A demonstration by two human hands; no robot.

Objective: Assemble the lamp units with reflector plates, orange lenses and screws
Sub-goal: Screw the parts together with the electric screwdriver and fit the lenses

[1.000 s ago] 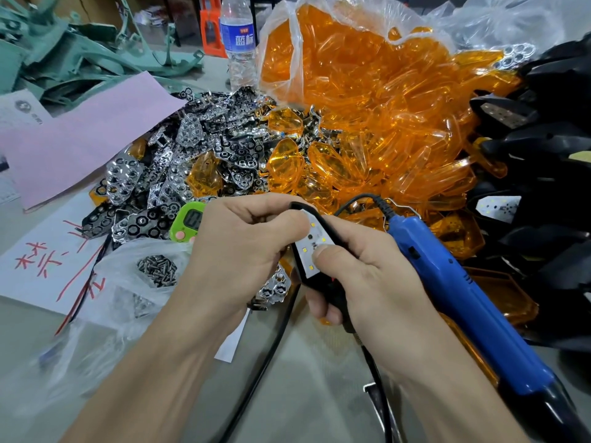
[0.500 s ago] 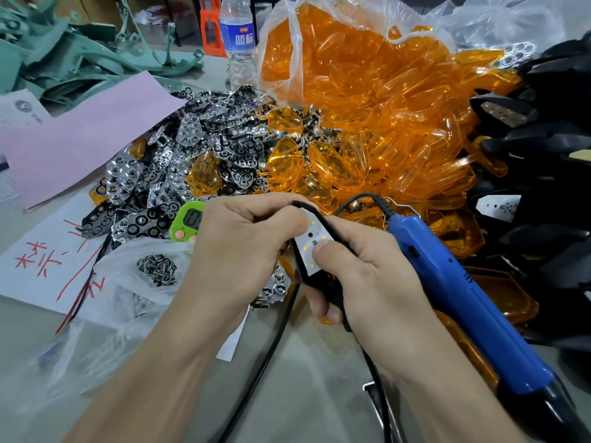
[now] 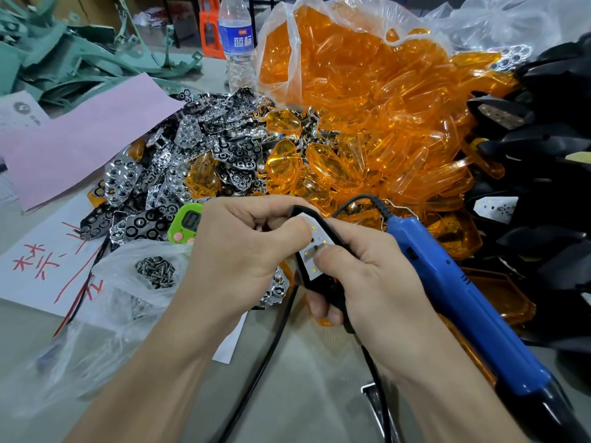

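A black lamp unit (image 3: 315, 251) with a white LED board sits between both hands in the middle of the view. My right hand (image 3: 361, 276) grips its lower body, thumb pressed on the board beside a small screw. My left hand (image 3: 236, 247) has curled fingers at the unit's top edge, thumb touching the board. A blue electric screwdriver (image 3: 454, 292) lies along my right wrist. Chrome reflector plates (image 3: 179, 174) are heaped behind, orange lenses (image 3: 367, 123) spill from a clear bag, and screws (image 3: 155, 271) lie in a plastic bag on the left.
Black lamp housings (image 3: 543, 193) are stacked at the right. A green timer (image 3: 187, 223), a water bottle (image 3: 238, 43), pink paper (image 3: 80, 139) and a white sheet with red writing (image 3: 38, 260) lie to the left. A black cable (image 3: 256, 378) runs across the grey table toward me.
My right thumb has slid slightly down the LED board; my left fingers have curled tighter at the unit's top. The unit stays in place.
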